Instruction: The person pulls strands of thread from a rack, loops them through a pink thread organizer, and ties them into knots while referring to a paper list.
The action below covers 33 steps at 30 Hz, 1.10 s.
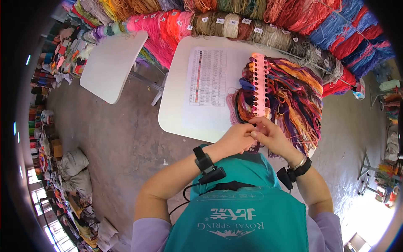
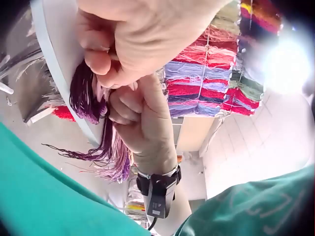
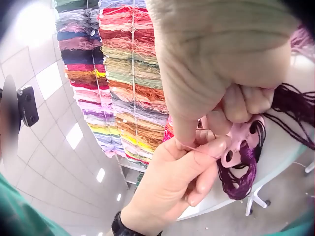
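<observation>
One fine pink thread (image 3: 196, 149) pinched in left hand (image 3: 174, 179), probably for control. Right hand (image 1: 273, 137): fingers curled just beside, grip hidden. Pink perforated card (image 1: 260, 82) extends beyond the fingers, holes presumably keeping floss bundles (image 1: 294, 94) separate.

Bright lighting; white glare (image 1: 369, 220) behind and right of your hands (image 1: 272, 136); edges bowed, blackened; your wrist views washed-out.
</observation>
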Each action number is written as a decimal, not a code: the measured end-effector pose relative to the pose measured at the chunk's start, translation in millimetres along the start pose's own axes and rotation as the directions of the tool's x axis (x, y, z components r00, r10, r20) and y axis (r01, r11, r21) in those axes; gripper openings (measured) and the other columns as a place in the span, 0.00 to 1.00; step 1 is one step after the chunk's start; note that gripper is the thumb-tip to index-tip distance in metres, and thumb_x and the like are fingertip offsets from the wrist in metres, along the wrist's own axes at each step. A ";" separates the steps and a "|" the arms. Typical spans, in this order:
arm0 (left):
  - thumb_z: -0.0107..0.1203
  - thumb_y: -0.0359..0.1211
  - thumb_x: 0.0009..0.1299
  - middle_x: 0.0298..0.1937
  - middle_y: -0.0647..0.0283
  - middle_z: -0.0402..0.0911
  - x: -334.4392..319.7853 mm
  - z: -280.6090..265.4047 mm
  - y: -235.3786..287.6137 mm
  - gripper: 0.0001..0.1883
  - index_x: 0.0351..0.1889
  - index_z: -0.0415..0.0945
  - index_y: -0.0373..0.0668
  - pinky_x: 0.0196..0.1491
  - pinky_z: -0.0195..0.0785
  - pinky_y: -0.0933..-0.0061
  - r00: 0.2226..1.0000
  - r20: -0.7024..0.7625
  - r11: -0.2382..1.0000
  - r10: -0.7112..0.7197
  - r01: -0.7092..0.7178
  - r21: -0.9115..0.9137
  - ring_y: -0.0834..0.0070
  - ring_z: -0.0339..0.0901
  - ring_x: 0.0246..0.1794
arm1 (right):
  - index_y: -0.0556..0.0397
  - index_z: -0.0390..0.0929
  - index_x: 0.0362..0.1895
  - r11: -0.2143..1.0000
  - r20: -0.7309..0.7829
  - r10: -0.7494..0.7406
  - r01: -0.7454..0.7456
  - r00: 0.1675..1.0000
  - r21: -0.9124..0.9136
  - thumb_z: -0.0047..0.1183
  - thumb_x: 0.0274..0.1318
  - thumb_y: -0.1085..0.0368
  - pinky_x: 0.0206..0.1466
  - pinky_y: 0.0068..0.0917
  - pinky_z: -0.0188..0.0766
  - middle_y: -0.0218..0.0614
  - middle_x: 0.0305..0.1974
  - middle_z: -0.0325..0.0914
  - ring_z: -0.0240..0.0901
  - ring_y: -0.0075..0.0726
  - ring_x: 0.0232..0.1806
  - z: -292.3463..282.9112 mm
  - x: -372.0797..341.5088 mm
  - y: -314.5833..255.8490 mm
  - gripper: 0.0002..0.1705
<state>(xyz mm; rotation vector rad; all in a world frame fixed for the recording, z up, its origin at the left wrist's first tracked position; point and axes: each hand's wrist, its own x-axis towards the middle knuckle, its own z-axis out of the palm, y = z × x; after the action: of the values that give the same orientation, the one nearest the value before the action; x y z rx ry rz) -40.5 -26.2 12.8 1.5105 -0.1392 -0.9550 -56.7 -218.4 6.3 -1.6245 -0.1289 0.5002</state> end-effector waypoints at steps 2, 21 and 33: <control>0.52 0.33 0.75 0.20 0.70 0.71 -1.2 -10.8 -3.5 0.07 0.40 0.76 0.40 0.19 0.54 0.80 0.989 0.066 0.879 -0.131 0.147 -0.455 0.83 0.64 0.17 | 0.50 0.73 0.59 0.982 0.005 0.033 -0.031 0.999 -0.188 0.57 0.67 0.54 0.33 0.25 0.68 0.30 0.23 0.74 0.70 0.22 0.26 0.5 -1.6 -10.7 0.22; 0.50 0.37 0.75 0.22 0.70 0.69 -220.5 -252.9 -29.3 0.11 0.32 0.72 0.43 0.16 0.56 0.81 0.628 -0.737 0.918 -0.252 -0.085 -0.386 0.83 0.63 0.16 | 0.47 0.74 0.58 0.794 0.007 0.055 -0.039 0.998 -0.607 0.56 0.55 0.58 0.37 0.43 0.76 0.44 0.27 0.80 0.80 0.53 0.31 3.3 -3.7 -34.5 0.25; 0.55 0.25 0.68 0.61 0.51 0.76 -47.0 -168.4 9.9 0.21 0.61 0.75 0.38 0.62 0.67 0.62 0.614 -0.321 0.472 0.721 -0.097 0.876 0.54 0.73 0.62 | 0.51 0.75 0.59 0.804 -0.149 -0.165 0.046 0.975 -0.592 0.59 0.57 0.65 0.26 0.32 0.72 0.39 0.19 0.75 0.76 0.38 0.19 -3.7 -13.9 -27.3 0.24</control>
<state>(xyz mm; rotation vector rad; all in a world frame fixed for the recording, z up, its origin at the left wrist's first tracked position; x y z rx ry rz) 38.5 129.9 22.3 2.4140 -0.4794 0.2541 -62.0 -223.6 36.2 -2.2537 -0.2453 0.2125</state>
